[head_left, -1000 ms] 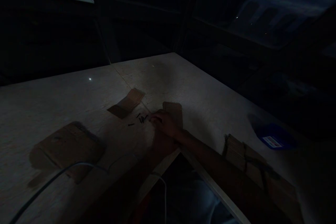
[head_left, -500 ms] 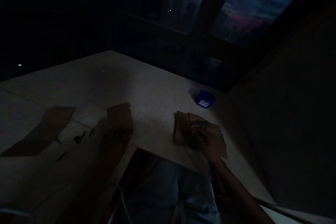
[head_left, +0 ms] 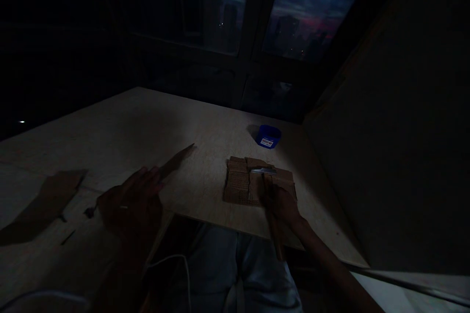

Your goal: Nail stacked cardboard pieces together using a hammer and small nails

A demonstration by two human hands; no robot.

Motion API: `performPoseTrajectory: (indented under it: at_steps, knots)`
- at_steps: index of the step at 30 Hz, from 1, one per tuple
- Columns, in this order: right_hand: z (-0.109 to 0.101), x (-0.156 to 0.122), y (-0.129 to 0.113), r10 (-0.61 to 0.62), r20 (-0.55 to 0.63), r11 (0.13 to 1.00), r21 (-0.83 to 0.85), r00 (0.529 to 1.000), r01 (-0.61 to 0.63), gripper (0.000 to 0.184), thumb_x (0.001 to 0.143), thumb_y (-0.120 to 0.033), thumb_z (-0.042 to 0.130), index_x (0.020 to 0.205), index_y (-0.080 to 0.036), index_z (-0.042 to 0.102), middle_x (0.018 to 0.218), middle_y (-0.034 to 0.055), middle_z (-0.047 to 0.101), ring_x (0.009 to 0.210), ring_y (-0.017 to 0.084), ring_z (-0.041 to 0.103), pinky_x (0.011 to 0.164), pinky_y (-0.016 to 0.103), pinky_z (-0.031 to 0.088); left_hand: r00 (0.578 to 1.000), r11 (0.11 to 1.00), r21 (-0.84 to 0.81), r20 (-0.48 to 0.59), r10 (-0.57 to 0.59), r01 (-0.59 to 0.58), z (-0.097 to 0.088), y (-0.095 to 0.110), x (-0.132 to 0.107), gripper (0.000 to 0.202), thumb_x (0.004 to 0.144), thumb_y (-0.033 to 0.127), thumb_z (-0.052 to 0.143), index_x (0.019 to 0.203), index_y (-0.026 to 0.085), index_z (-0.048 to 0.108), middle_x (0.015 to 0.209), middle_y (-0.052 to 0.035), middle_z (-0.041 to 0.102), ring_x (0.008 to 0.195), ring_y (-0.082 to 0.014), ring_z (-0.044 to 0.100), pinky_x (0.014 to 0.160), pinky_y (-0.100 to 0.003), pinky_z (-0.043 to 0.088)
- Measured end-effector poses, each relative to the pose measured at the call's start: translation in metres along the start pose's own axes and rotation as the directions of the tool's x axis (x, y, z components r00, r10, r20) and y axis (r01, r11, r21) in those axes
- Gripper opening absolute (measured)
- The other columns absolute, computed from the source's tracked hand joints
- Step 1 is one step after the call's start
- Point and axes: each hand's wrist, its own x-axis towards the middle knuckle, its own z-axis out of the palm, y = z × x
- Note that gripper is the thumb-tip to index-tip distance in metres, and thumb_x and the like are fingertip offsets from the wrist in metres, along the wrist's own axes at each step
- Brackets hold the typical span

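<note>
The scene is dim. My right hand (head_left: 283, 204) is closed around the wooden handle of a hammer (head_left: 263, 171), whose metal head lies over a pad of torn cardboard (head_left: 237, 183) near the table's front edge. The handle's end sticks out past that edge towards my lap. On the left, my left hand (head_left: 134, 203) holds a flat cardboard piece (head_left: 178, 161) by its near end, tipped up with a corner pointing away from me. Its thumb is hard to make out.
A blue plastic tub (head_left: 269, 138) with a white label stands behind the pad. At the left lie a bent cardboard strip (head_left: 47, 200) and small dark bits (head_left: 89, 212). A white cable (head_left: 183, 257) hangs near my lap. Windows are behind the table, a wall at right.
My left hand has raised and tilted the cardboard piece that lay flatter before. My right hand has moved from near the hammer's head to a grip on its handle. The camera view has shifted.
</note>
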Motion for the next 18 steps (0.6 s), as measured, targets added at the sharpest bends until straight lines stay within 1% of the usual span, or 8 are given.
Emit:
performPoseTrajectory:
  at_steps: [2,4,6,8,10,12,15,18]
  knots:
    - [0.0,0.002,0.001,-0.012,-0.062,0.999,0.038,0.998,0.015,0.027,0.087,-0.04,0.059,0.091,-0.016,0.07,0.094,0.0168,0.077,0.083,0.028,0.071,0.063,0.031,0.043,0.992,0.992,0.03,0.017,0.125,-0.125,0.013,0.035,-0.001,0.024,0.097,0.019,0.052,0.114,0.029,0.067,0.119,0.0007,0.075,0.116,-0.0251,0.067,0.097,-0.048,0.041]
    - [0.0,0.004,0.005,0.019,-0.132,0.992,0.125,0.991,-0.002,0.028,0.083,-0.043,0.061,0.085,-0.016,0.071,0.086,0.0143,0.077,0.077,0.026,0.071,0.059,0.03,0.042,0.97,0.971,-0.068,0.062,0.235,-0.231,0.034,0.07,-0.005,0.03,0.099,0.021,0.05,0.125,0.03,0.062,0.122,-0.0021,0.074,0.116,-0.024,0.068,0.095,-0.045,0.042]
    - [-0.002,0.005,0.011,0.053,-0.136,0.952,0.304,0.989,-0.009,0.03,0.082,-0.043,0.059,0.078,-0.016,0.07,0.074,0.0108,0.075,0.068,0.024,0.07,0.056,0.029,0.043,0.942,0.942,-0.141,0.103,0.318,-0.303,0.057,0.099,-0.009,0.03,0.098,0.023,0.055,0.126,0.03,0.061,0.119,-0.0026,0.076,0.115,-0.0231,0.069,0.095,-0.042,0.043]
    - [-0.006,0.002,0.017,0.077,-0.093,0.857,0.516,0.993,-0.018,0.032,0.081,-0.043,0.055,0.076,-0.016,0.07,0.061,0.0067,0.07,0.056,0.022,0.066,0.051,0.028,0.043,0.913,0.901,-0.198,0.064,0.404,-0.385,0.078,0.12,-0.012,0.025,0.096,0.022,0.059,0.12,0.027,0.063,0.115,-0.0035,0.077,0.111,-0.0221,0.071,0.094,-0.039,0.043]
    - [-0.013,-0.005,0.025,0.113,-0.061,0.75,0.66,0.992,-0.045,0.035,0.079,-0.044,0.053,0.082,-0.014,0.071,0.052,0.0027,0.065,0.045,0.02,0.06,0.046,0.028,0.043,0.893,0.875,-0.223,0.033,0.448,-0.431,0.093,0.133,-0.016,0.019,0.095,0.019,0.062,0.113,0.024,0.065,0.112,-0.0044,0.078,0.109,-0.0215,0.072,0.092,-0.038,0.044]
    - [-0.02,-0.013,0.036,0.182,-0.062,0.693,0.716,0.981,-0.083,0.042,0.076,-0.046,0.054,0.093,-0.012,0.071,0.051,0.0017,0.064,0.041,0.02,0.057,0.042,0.028,0.041,0.878,0.858,-0.233,0.03,0.478,-0.459,0.103,0.141,-0.021,0.017,0.095,0.017,0.062,0.11,0.023,0.066,0.113,-0.005,0.078,0.108,-0.0213,0.073,0.093,-0.039,0.044]
    - [-0.028,-0.019,0.057,0.243,-0.133,0.709,0.701,0.961,-0.082,0.048,0.072,-0.046,0.055,0.1,-0.01,0.072,0.07,0.0081,0.074,0.049,0.022,0.063,0.045,0.03,0.046,0.846,0.819,-0.266,0.022,0.533,-0.509,0.119,0.151,-0.031,0.018,0.094,0.018,0.063,0.111,0.023,0.067,0.113,-0.0043,0.077,0.108,-0.0202,0.072,0.099,-0.04,0.042]
    - [-0.033,-0.019,0.08,0.271,-0.242,0.759,0.649,0.932,-0.052,0.044,0.069,-0.045,0.057,0.094,-0.012,0.073,0.088,0.0134,0.077,0.071,0.028,0.072,0.059,0.033,0.054,0.825,0.783,-0.325,0.014,0.565,-0.53,0.136,0.163,-0.04,0.02,0.093,0.018,0.065,0.112,0.022,0.066,0.114,-0.0032,0.077,0.114,-0.0199,0.07,0.11,-0.044,0.036]
